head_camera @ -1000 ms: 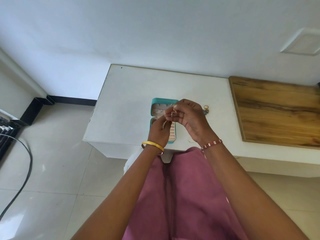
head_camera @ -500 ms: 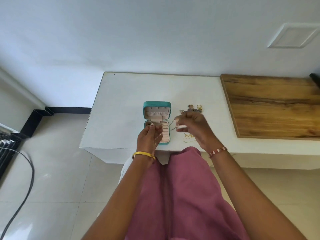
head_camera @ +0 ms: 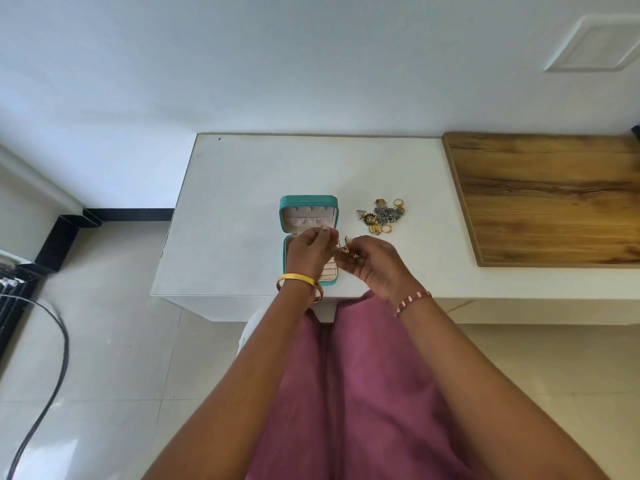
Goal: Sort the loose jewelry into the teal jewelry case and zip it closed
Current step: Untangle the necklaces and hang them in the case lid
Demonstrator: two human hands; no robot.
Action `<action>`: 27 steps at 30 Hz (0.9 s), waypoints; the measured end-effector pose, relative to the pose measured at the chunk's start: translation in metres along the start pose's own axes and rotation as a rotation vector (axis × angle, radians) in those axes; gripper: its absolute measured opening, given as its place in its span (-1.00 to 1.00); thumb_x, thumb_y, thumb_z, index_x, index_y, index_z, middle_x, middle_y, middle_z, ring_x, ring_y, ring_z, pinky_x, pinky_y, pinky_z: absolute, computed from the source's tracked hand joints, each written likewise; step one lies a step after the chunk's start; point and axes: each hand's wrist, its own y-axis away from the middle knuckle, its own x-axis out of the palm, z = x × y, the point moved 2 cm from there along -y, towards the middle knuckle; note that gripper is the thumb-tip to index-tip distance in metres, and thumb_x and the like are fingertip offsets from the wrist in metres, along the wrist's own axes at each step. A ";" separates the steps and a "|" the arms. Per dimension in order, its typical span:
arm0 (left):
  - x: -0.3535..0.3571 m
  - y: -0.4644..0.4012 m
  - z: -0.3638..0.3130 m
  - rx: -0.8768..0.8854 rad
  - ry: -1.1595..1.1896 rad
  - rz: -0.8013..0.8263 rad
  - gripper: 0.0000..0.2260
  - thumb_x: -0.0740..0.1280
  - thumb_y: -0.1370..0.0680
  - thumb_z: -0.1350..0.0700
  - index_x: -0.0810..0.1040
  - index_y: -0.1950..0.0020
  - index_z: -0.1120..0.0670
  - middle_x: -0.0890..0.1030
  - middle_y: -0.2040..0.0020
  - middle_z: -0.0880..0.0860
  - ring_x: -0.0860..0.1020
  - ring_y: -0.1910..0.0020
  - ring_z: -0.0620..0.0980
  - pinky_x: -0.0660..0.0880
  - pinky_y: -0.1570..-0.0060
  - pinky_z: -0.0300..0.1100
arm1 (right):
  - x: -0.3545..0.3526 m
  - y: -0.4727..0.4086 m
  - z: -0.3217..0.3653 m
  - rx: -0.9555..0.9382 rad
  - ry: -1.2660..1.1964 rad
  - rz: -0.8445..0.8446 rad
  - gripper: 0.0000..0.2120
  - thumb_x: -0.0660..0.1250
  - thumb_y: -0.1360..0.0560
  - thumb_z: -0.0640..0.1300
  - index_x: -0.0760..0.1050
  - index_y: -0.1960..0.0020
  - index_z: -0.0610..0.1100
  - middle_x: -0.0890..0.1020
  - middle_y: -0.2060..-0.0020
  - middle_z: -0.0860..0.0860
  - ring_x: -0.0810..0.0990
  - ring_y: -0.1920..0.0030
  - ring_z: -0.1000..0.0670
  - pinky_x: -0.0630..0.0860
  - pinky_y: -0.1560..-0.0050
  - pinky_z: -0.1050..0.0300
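Teal jewelry case (head_camera: pixel 308 202) open on white table (head_camera: pixel 242 188), lid up, near front edge. Left hand (head_camera: pixel 308 252) over case base, hiding most of it, fingers pinching thin chain. Right hand (head_camera: pixel 372 263) just beside, pinching small gold piece (head_camera: pixel 344 249). Loose jewelry pile (head_camera: pixel 382 216) right of case, apart. Wooden board (head_camera: pixel 547 199) far right. Black cable (head_camera: pixel 52 368) on floor, left.

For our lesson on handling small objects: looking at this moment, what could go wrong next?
1. The thin gold chain, pinched between left hand and right hand, may tangle or slip.
2. The teal jewelry case lies near the white table edge; a nudge could tip it off.
3. The loose jewelry pile could scatter if brushed.
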 end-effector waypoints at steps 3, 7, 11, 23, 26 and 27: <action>0.000 -0.016 0.008 -0.020 -0.291 -0.039 -0.85 0.27 -0.52 0.20 0.62 0.02 0.17 0.59 0.16 0.12 0.53 0.19 0.03 0.52 0.10 -0.15 | -0.008 -0.017 0.009 -0.073 0.006 -0.133 -0.84 0.26 -0.46 -0.43 0.43 0.28 -0.30 0.55 0.42 -0.16 0.58 0.46 -0.02 0.63 0.27 0.13; 0.005 -0.029 0.017 -0.162 -0.358 0.004 -0.77 0.26 -0.52 0.22 0.58 -0.12 0.25 0.58 0.09 0.19 0.56 0.04 0.17 0.50 -0.16 0.03 | -0.015 -0.039 0.015 -0.169 0.217 -0.241 -0.79 0.28 -0.42 -0.47 0.42 0.34 -0.27 0.51 0.37 -0.17 0.53 0.38 -0.06 0.62 0.26 0.16; 0.003 -0.040 0.028 -0.194 -0.376 -0.009 -0.77 0.25 -0.50 0.24 0.57 -0.12 0.25 0.62 0.01 0.24 0.56 -0.08 0.24 0.47 -0.21 0.10 | -0.023 -0.061 0.010 -0.196 0.519 -0.349 -0.78 0.32 -0.38 -0.45 0.43 0.38 -0.25 0.56 0.32 -0.20 0.57 0.35 -0.07 0.64 0.20 0.09; -0.054 0.002 0.033 -0.103 0.024 -0.360 -0.78 0.14 -0.52 0.36 0.57 0.07 0.18 0.61 0.16 0.13 0.58 0.23 -0.02 0.54 0.14 -0.26 | -0.012 -0.046 -0.001 -0.431 0.891 -0.278 -0.87 0.26 -0.44 -0.37 0.56 0.11 -0.25 0.55 0.30 0.03 0.61 0.26 -0.06 0.63 0.22 0.05; -0.064 0.011 0.042 -0.080 0.016 -0.440 -0.76 0.13 -0.51 0.37 0.56 0.10 0.15 0.61 0.11 0.14 0.58 0.16 0.05 0.55 0.05 -0.18 | 0.006 -0.035 -0.011 -0.543 0.993 -0.224 -0.86 0.26 -0.43 -0.34 0.59 0.14 -0.22 0.61 0.25 -0.01 0.58 0.22 -0.01 0.56 0.16 0.10; -0.065 0.013 0.044 -0.069 0.002 -0.449 -0.76 0.14 -0.51 0.37 0.56 0.09 0.14 0.61 0.10 0.13 0.58 0.11 0.07 0.56 0.01 -0.14 | 0.013 -0.033 -0.015 -0.552 1.053 -0.190 -0.86 0.27 -0.43 -0.34 0.60 0.14 -0.21 0.64 0.21 -0.04 0.58 0.20 0.00 0.53 0.13 0.15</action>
